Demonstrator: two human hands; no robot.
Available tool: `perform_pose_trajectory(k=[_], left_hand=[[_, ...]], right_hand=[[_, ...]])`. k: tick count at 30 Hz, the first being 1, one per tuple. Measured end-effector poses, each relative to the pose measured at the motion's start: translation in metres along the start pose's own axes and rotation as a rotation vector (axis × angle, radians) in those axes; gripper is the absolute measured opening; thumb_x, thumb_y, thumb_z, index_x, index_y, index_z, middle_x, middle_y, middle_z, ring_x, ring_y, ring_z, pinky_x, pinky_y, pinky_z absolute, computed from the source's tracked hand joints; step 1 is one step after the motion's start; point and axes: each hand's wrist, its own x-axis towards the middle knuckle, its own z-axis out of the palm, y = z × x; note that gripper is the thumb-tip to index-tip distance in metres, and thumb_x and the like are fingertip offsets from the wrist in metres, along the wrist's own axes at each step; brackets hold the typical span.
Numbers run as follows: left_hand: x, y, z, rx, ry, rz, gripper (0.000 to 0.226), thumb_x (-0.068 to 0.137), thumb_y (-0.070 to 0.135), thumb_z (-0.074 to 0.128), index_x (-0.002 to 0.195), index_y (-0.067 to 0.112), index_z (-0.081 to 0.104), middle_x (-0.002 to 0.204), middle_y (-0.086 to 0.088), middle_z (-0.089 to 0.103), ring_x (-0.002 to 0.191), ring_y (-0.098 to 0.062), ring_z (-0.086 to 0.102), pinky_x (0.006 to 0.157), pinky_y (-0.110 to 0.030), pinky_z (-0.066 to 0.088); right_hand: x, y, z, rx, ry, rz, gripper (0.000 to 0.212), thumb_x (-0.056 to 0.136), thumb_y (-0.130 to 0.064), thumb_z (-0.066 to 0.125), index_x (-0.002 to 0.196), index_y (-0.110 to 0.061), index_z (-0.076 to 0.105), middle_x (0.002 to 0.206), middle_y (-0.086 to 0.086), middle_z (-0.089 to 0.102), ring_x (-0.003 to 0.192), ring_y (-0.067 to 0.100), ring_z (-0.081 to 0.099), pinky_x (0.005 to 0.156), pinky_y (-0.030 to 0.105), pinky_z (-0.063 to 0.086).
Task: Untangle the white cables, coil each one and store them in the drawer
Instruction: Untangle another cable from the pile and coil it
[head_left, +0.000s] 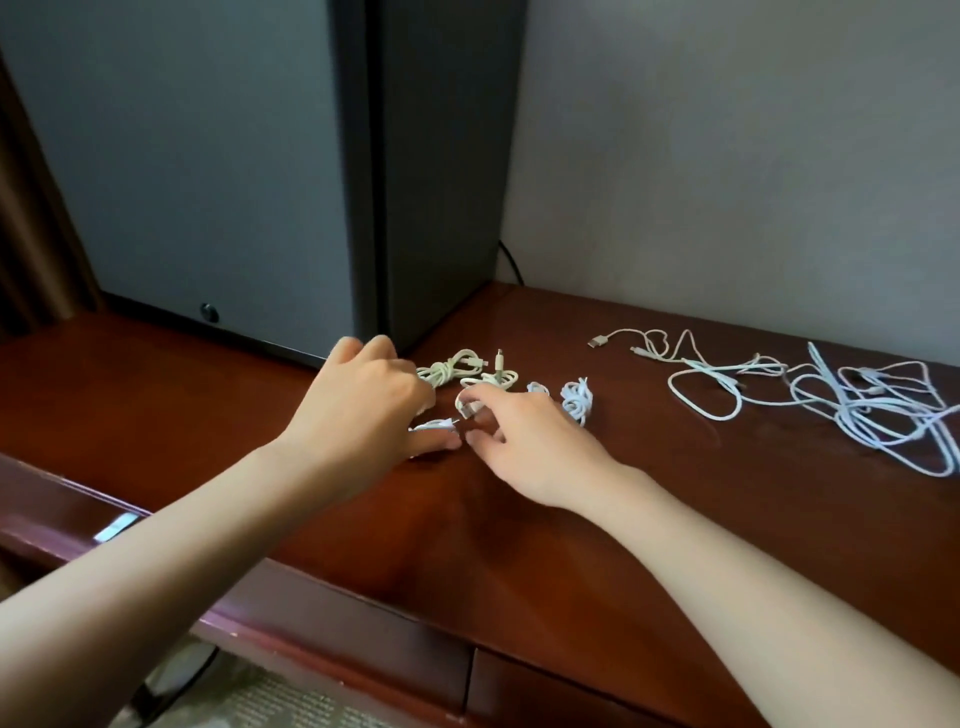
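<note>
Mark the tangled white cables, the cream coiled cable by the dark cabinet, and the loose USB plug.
tangled white cables (852, 415), head view, on the dense middle of the heap.
cream coiled cable (447, 371), head view, on its wrapped middle.
USB plug (596, 341), head view, on the metal tip.

White cables on a glossy reddish-brown desk.

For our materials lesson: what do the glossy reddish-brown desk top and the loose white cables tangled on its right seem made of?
Glossy reddish-brown desk top: likely varnished wood or veneer; grain streaks and soft reflections show. Loose white cables: probably smooth plastic or rubber sheathing, bending in limp loops; one end carries a metallic-looking plug.
</note>
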Motion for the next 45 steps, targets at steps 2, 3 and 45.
perform_pose_trajectory(k=[2,3,45], left_hand=[[0.012,0.014,-0.008,-0.009,-0.021,0.002,0.057,0.081,0.069,0.035,0.102,0.029,0.070,0.096,0.010,0.064,0.100,-0.017,0.048,0.082,-0.031,0.033],[0.019,0.023,-0.010,-0.024,-0.035,0.000,0.051,0.085,0.067,0.037,0.108,0.031,0.066,0.103,0.011,0.063,0.105,-0.015,0.046,0.087,-0.030,0.033],[0.137,0.251,0.074,-0.659,0.265,0.301,0.034,0.083,0.018,0.034,0.099,0.019,0.064,0.081,-0.002,0.048,0.079,-0.025,0.041,0.071,-0.031,0.035]], right_hand=[[-0.004,0.007,-0.014,0.000,0.031,-0.020,0.031,0.094,-0.027,0.052,0.125,-0.027,0.056,0.098,-0.004,0.067,0.085,0.019,0.059,0.078,0.034,0.051],[-0.007,0.012,-0.021,-0.009,0.050,-0.017,0.028,0.094,-0.028,0.053,0.121,-0.028,0.060,0.090,-0.007,0.066,0.083,0.018,0.058,0.075,0.033,0.050],[-0.135,0.206,-0.079,-0.008,0.442,0.288,0.034,0.092,-0.011,0.048,0.121,-0.029,0.045,0.115,-0.006,0.060,0.108,0.018,0.056,0.091,0.038,0.045]])
